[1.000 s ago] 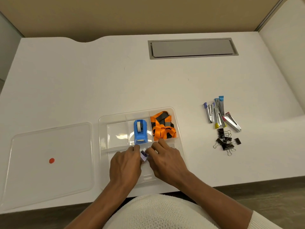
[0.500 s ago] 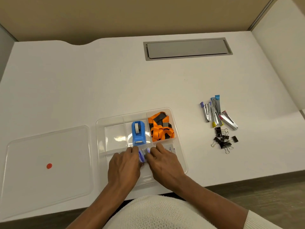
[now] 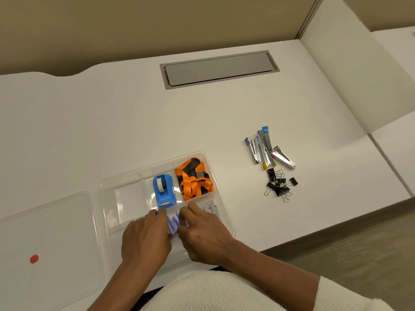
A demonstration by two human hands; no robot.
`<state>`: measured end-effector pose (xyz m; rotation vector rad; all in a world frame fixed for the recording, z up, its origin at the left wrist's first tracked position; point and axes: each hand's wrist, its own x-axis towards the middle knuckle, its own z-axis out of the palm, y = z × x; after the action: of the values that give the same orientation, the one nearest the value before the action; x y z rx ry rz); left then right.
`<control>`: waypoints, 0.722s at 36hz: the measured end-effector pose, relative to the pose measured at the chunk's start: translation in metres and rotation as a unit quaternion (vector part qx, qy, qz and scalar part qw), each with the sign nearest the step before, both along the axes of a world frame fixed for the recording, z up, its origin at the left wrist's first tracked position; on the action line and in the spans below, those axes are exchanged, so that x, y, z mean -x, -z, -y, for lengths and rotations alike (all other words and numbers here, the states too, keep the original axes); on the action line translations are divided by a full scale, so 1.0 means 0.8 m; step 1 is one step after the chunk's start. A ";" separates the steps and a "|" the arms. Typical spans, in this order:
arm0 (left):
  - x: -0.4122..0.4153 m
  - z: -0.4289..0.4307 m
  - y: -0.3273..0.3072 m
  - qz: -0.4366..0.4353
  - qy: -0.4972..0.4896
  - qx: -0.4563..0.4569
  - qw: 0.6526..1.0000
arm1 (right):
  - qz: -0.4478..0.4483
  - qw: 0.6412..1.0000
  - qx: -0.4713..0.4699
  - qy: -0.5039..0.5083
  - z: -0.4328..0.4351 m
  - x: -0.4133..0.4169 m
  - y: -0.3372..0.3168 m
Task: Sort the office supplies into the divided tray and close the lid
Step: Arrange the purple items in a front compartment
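I see both hands in the clear divided tray (image 3: 105, 187): left hand (image 3: 146, 239) and right hand (image 3: 204, 236) pinch small purple-and-white packets (image 3: 173, 223) in the near compartment, long axes pointing away from me. Staplers (image 3: 267, 151) and binder clips (image 3: 278, 185) lie well right on the white desk (image 3: 112, 120); lid (image 3: 45, 232) left

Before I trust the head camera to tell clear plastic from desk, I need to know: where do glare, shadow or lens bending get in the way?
Head view: pale glare patches on the divided tray floor; the clear lid shows mainly by its rim; soft shadow under the side panel; desk edges bow from wide-angle distortion.
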<state>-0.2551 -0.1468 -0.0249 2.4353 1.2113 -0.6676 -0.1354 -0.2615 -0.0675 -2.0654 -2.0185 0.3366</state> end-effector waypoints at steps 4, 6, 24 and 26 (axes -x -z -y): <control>-0.017 0.000 -0.017 -0.021 0.037 -0.040 0.998 | -0.102 0.994 -0.027 0.041 0.005 -0.023 -0.012; -0.031 0.003 -0.035 -0.015 0.065 -0.078 0.995 | -0.142 0.984 -0.050 0.091 0.011 -0.043 -0.019; -0.276 0.051 -0.037 0.193 0.063 -0.012 0.979 | -0.075 0.861 -0.076 0.498 0.057 -0.361 0.011; -0.304 0.054 -0.028 0.198 0.039 0.008 0.979 | -0.078 0.862 -0.061 0.497 0.051 -0.380 0.015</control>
<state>-0.0117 -0.1901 -0.0026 2.4549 0.9490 -0.1911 0.1689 -0.3020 -0.0798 -2.5385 -0.6550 0.1461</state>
